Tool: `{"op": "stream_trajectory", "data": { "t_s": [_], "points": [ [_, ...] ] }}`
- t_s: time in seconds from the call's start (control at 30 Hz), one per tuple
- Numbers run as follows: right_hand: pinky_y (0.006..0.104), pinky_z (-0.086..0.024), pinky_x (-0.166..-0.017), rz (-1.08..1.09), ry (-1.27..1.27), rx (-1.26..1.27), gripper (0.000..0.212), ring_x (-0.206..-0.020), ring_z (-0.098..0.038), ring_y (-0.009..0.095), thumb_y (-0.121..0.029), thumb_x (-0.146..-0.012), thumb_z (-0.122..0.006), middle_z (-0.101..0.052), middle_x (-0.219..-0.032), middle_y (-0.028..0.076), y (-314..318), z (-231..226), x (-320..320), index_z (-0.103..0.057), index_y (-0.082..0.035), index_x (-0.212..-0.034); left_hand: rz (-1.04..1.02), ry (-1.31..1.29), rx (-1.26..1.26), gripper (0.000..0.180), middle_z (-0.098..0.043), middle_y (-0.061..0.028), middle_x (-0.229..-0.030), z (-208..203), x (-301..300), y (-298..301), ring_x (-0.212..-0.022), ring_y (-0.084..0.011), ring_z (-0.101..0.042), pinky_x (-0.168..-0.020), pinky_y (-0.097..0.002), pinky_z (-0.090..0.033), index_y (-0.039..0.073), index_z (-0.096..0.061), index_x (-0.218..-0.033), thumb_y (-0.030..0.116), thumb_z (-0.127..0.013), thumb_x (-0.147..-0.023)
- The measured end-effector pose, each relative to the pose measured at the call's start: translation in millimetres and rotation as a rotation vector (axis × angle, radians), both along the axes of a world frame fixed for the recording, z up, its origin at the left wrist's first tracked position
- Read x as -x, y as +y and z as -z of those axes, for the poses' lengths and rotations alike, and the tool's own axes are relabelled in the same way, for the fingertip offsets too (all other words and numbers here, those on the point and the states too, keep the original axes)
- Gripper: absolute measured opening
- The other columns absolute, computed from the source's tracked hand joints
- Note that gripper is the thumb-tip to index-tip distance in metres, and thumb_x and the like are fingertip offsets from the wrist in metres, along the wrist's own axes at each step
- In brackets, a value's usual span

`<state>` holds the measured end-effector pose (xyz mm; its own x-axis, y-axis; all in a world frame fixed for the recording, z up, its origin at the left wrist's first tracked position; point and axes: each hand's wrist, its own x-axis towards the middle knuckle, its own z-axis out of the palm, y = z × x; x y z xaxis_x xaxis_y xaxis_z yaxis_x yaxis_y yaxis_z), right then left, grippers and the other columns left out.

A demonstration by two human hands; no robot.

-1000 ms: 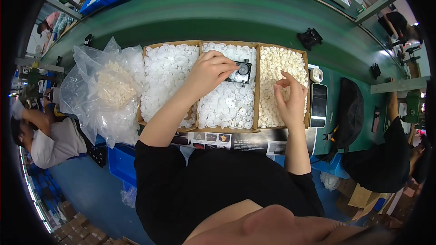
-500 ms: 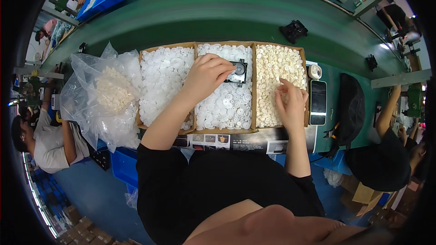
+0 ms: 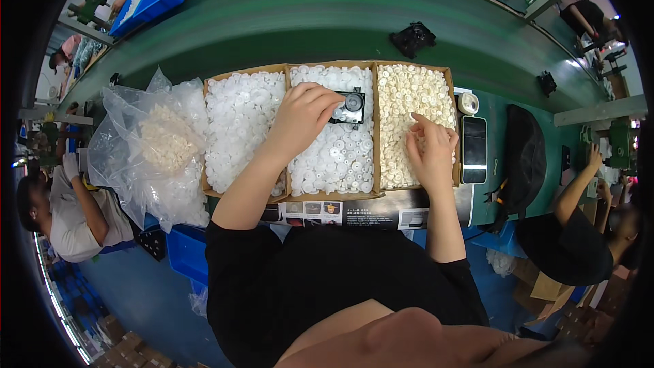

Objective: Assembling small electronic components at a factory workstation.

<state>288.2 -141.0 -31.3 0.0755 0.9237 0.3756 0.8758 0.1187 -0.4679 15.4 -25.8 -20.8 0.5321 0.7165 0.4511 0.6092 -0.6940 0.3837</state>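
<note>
A black square mechanism (image 3: 349, 107) with a round grey disc lies on the white plastic gears in the middle compartment of a cardboard box (image 3: 376, 129). My left hand (image 3: 305, 114) reaches over that compartment, its fingertips pinched at the mechanism's left side. Between them a small white gear (image 3: 338, 112) partly shows. Over the right compartment, full of cream-coloured gears (image 3: 402, 95), hovers my right hand (image 3: 433, 150). Its index finger and thumb are apart, the other fingers curled, and nothing shows between them. More white gears (image 3: 242, 116) fill the left compartment.
A clear plastic bag (image 3: 122, 126) of cream pieces sits left of the box. To the right lie a phone (image 3: 474, 150), a tape roll (image 3: 468, 103) and a black bag (image 3: 524, 157). Beyond runs a green belt (image 3: 300, 20) carrying black parts (image 3: 412, 39). Other people sit at both sides.
The black parts on the belt have moved left. The view has shifted slightly. My left hand stays at the mechanism, and the right hand's index finger and thumb have shifted a little over the cream gears.
</note>
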Motion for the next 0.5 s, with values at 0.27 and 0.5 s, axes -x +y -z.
{"op": "stream_trajectory", "data": {
  "t_s": [0.27, 0.5],
  "points": [
    [0.0392, -0.035, -0.104, 0.006, 0.009, -0.002, 0.039, -0.088, -0.062, 0.018, -0.012, -0.092, -0.075, -0.070, -0.096, 0.000, 0.8, 1.6, -0.6, -0.068, -0.010, -0.131, 0.045, -0.066, 0.024, 0.012, -0.075, 0.0004, -0.109, 1.9, 4.4, 3.3, -0.104, -0.0195, -0.065, -0.100, -0.0341, -0.050, 0.009, -0.078, -0.106, 0.010, -0.074, -0.095],
    [0.0392, -0.035, -0.105, 0.012, 0.013, -0.016, 0.038, -0.087, -0.062, 0.018, -0.012, -0.092, -0.074, -0.071, -0.095, 0.000, 1.1, 0.8, 0.1, -0.068, -0.010, -0.130, 0.048, -0.190, 0.158, 0.012, -0.075, 0.0001, -0.106, -3.4, 2.0, 3.3, -0.103, -0.0192, -0.065, -0.097, -0.0327, -0.050, 0.009, -0.078, -0.107, 0.010, -0.075, -0.095]
  ]
}}
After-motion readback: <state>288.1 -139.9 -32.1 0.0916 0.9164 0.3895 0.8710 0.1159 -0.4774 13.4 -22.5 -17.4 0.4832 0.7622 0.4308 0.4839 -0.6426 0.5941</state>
